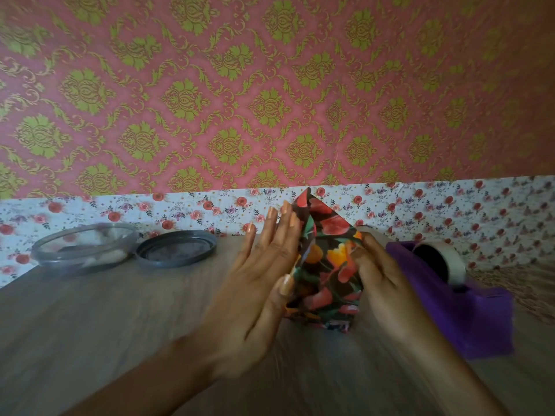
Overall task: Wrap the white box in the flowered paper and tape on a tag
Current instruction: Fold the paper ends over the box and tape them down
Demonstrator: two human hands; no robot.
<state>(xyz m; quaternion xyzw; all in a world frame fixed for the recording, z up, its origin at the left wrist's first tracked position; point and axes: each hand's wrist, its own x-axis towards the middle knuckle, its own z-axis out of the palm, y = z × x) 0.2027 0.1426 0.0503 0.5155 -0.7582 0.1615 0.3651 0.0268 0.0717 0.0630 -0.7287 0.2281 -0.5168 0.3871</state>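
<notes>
Flowered paper (329, 259) glossy; table (105, 319) matt woodgrain; lid (176, 249) plastic.

- It looked like a room in a home.
- The wall (270, 85) had pink paper with green and gold swirls.
- A strip (180, 211) with little roses ran along the bottom of the wall.
- The table (120, 325) was brown with a wood look.
- A clear tub (84, 247), a round lid (177, 249), a purple tape holder (468, 310) and flowered paper (327, 265) were on it.
</notes>
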